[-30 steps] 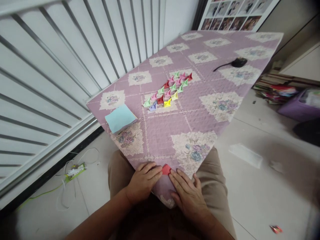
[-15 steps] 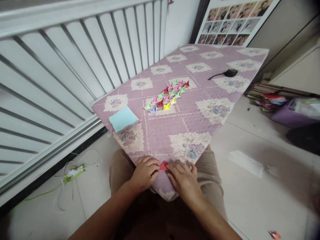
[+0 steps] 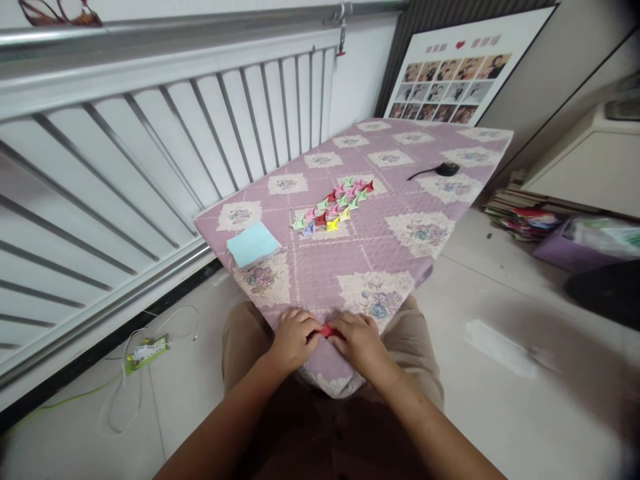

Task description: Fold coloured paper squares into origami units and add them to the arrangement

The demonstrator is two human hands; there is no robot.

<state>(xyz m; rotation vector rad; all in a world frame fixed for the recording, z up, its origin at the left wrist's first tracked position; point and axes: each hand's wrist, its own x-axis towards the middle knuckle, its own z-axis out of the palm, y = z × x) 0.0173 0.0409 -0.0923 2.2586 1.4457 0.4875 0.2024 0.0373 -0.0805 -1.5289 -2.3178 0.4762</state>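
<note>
A small folded red paper (image 3: 327, 331) lies at the near corner of the cloth-covered table (image 3: 330, 267). My left hand (image 3: 296, 339) grips its left side with fingers bent together. From the right, my right hand (image 3: 359, 339) pinches the other side, its fingertips partly covering the paper. Farther up the cloth, several small folded paper pieces (image 3: 333, 225) in green, pink, red, yellow and purple stand in slanting rows. A stack of light blue square paper (image 3: 254, 245) rests near the table's left edge.
A black object with a thin cord (image 3: 447, 169) lies on the far right of the table. A white radiator (image 3: 150, 173) runs along the left side. On the floor are a power strip (image 3: 148, 352) and a purple bin (image 3: 575, 250).
The view has tilted upward. My right hand's fingers have closed in around the red paper, and less of the paper shows between my hands.
</note>
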